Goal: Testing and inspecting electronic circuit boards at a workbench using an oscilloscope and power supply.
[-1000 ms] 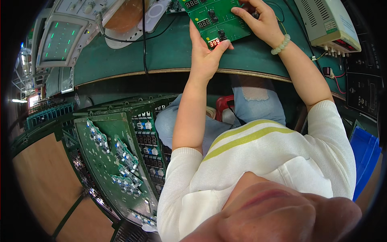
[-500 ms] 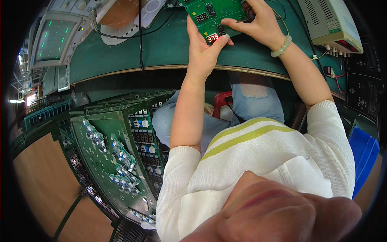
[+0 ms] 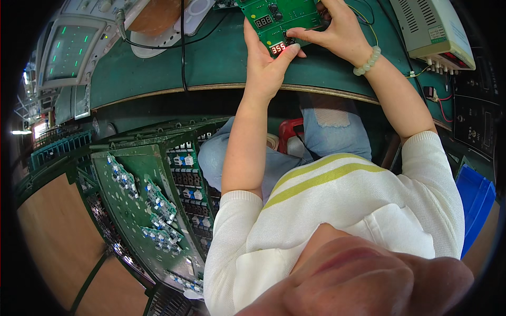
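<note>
A green circuit board point(image 3: 296, 15) is held over the far part of the workbench, cut off by the top of the picture. It carries two small digit displays; the lower display point(image 3: 277, 48) glows red, while the upper one is unlit. My left hand point(image 3: 268, 68) grips the board's lower left corner, thumb beside the lit display and fingers along the left edge. My right hand point(image 3: 341, 36) closes round the right side, its thumb tip on a small black part by the lit display. Its other fingers curl near a dark piece at the edge that I cannot make out.
An oscilloscope point(image 3: 71, 50) with green marks stands at the left, its cable point(image 3: 158, 46) crossing the green bench point(image 3: 142, 73). At the right sits a pale power supply point(image 3: 429, 31). Boards lie on a green crate point(image 3: 129, 158) beside my legs; a blue bin point(image 3: 474, 200) is at right.
The digits on the lit red display have changed. My right thumb has shifted slightly to the left over the black part. My left hand keeps its hold.
</note>
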Action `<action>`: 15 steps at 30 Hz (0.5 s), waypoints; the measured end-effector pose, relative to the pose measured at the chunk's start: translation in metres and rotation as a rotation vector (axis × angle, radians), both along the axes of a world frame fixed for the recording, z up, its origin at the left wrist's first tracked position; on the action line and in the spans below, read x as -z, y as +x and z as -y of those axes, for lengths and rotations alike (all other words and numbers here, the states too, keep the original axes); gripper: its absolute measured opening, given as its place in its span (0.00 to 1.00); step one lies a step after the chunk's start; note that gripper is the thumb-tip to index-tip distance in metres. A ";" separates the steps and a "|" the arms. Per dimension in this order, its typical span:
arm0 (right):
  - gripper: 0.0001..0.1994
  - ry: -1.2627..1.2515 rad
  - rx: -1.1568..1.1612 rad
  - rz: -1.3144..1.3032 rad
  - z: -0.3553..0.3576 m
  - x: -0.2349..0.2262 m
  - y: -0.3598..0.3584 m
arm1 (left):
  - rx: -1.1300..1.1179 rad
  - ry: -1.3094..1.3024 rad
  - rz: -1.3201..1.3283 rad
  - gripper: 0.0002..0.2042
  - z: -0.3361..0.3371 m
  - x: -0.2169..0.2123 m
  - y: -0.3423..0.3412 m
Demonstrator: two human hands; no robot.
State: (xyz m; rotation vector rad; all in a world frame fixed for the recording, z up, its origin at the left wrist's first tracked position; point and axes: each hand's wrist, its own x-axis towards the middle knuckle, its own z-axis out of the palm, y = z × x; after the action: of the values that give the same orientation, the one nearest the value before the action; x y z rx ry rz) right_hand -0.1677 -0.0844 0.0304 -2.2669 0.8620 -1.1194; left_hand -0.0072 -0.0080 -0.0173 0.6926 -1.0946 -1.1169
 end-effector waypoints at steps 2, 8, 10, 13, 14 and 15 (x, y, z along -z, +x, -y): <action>0.42 0.001 -0.003 -0.007 0.001 0.001 0.000 | 0.007 0.012 -0.004 0.44 0.000 0.000 0.001; 0.46 0.069 -0.001 -0.057 0.001 0.004 0.001 | -0.060 -0.049 0.181 0.49 0.000 0.002 0.001; 0.47 0.206 -0.035 0.031 -0.001 0.003 0.003 | -0.059 -0.037 0.173 0.49 0.000 0.003 0.002; 0.48 0.192 -0.060 0.064 -0.002 0.003 0.004 | -0.047 0.000 0.139 0.49 0.000 0.003 0.001; 0.48 0.193 -0.059 0.065 -0.002 0.003 0.004 | -0.040 0.024 0.112 0.49 0.000 0.002 0.001; 0.48 0.201 -0.054 0.050 -0.001 0.003 0.003 | -0.039 0.025 0.112 0.49 0.000 0.002 0.001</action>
State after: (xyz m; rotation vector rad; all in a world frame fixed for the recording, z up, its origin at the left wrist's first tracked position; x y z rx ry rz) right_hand -0.1642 -0.0831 0.0276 -2.0776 0.8483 -1.0131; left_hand -0.0060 -0.0080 -0.0193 0.8010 -1.1585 -1.0705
